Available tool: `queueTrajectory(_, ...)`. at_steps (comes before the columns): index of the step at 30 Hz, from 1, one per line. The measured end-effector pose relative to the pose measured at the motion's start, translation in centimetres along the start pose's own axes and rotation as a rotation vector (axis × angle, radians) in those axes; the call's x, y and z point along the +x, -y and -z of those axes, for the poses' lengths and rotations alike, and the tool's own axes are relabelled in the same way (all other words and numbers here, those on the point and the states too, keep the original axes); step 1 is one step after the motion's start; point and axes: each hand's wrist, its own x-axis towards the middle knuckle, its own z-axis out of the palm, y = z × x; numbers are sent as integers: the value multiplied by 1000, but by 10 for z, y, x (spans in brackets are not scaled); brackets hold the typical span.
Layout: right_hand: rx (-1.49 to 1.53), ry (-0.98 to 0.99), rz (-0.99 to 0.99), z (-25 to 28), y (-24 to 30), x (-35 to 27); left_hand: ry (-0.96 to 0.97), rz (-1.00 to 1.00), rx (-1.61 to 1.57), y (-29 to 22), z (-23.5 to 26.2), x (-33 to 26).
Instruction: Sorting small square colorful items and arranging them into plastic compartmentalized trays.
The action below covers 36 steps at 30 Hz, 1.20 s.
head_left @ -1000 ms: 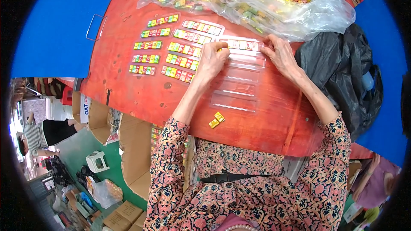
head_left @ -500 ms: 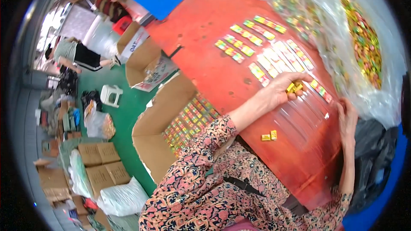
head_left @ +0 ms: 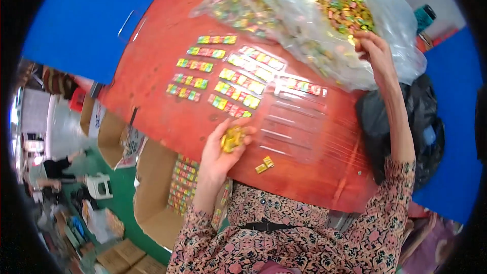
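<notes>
My left hand (head_left: pixel 221 150) is palm up near the table's front edge, fingers curled round a heap of small yellow wrapped candies (head_left: pixel 232 139). Over the opening of a big clear plastic bag (head_left: pixel 324 58), my right hand (head_left: pixel 375 53) is pinched on what looks like one yellow wrapped candy (head_left: pixel 353 40). Many foil-wrapped candies (head_left: pixel 340 2) fill that bag. Between my hands lies a clear plastic tray (head_left: pixel 289 132) with long slots, its far slot holding a candy row (head_left: pixel 303 86). Two loose yellow candies (head_left: pixel 265 165) rest on the table nearer me.
Several candy rows (head_left: pixel 190 65) lie on the red table (head_left: pixel 167 122). A cardboard box (head_left: pixel 152 193) at the left holds more packed rows. A black plastic bag (head_left: pixel 390 122) sits at the right edge. Farther left are a white stool (head_left: pixel 99 186) and another person (head_left: pixel 50 172).
My right hand has moved from the tray's edge up to the candy bag. My left hand has drawn back from the tray, still holding candies. The whole view has turned.
</notes>
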Motion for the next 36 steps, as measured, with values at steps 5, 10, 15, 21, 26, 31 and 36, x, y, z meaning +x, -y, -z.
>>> queueTrajectory(5, -131, -142, -51, 25, -29, 50, 65, -15, -71, 11, 6, -12)
queueTrajectory(10, -741, -201, 151, 13, -69, 97, 31, -75, -183, 21, 15, -23)
queueTrajectory(15, -1127, -277, 540, 2, -106, 116, 13, -86, -216, 23, 24, -22)
queueTrajectory(21, -1207, -158, 622, -7, -91, 115, 8, -101, -246, 20, 44, -24)
queueTrajectory(26, -992, -244, 570, 1, -58, 99, 48, -72, -221, 22, 53, -24)
queueTrajectory(31, -378, 145, 292, -36, 13, 23, 40, -57, -177, 21, 57, -21)
queueTrajectory(36, -496, 532, 344, -99, -5, -28, 13, -41, -125, 28, 50, -10)
